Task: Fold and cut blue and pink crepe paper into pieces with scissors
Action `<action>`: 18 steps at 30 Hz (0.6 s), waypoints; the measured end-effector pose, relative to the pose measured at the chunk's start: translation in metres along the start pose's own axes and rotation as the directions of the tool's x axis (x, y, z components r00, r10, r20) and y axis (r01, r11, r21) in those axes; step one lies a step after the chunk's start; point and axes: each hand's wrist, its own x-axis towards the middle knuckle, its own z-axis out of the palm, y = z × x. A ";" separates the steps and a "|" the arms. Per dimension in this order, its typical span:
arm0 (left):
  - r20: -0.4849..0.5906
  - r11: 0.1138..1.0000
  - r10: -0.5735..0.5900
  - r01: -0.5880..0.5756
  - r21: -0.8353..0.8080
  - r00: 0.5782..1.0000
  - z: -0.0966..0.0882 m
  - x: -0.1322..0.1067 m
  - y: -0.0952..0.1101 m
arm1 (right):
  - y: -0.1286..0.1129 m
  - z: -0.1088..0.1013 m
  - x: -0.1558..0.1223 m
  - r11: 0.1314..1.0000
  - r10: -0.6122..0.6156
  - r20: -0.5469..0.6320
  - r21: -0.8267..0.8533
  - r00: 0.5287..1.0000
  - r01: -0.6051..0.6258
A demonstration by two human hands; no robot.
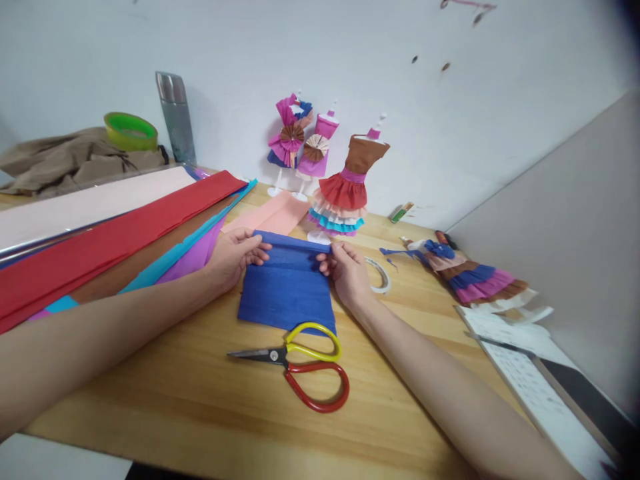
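We have one blue crepe sheet (287, 293) lying flat on the wooden surface (190, 407), and both hands pinch its far edge. Our left hand (233, 259) takes the left corner, its fingers (257, 251) closed narrow over the folded edge. Our right hand (350, 275) takes the right corner, its fingers (327, 265) closed on the paper the same way. The sheet spans the gap between the two sets of fingers and runs from them back toward us.

At its near edge lies one pair of scissors (300, 363), blades shut, with one yellow loop and one red; the yellow loop overlaps the sheet. Just right of the right fingers sits one tape roll (383, 275). Beyond the fingers stand three paper-dressed mannequins (345, 190), and a fourth mannequin (470, 279) lies on its side well to the right. Left of the left fingers, long crepe sheets (115, 233) fan out, red, pale pink, turquoise, purple and brown; we cannot tell their exact count.
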 end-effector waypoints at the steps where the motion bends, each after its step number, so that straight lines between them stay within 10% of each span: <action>1: 0.002 1.000 -0.001 0.001 0.000 1.000 0.000 0.000 0.000 | 0.001 0.000 0.001 1.000 0.002 -0.001 0.009 1.000 -0.002; 18: -0.007 1.000 -0.010 0.010 -0.013 1.000 0.001 0.000 0.001 | 0.005 -0.006 0.007 0.998 -0.036 -0.061 0.057 0.997 0.040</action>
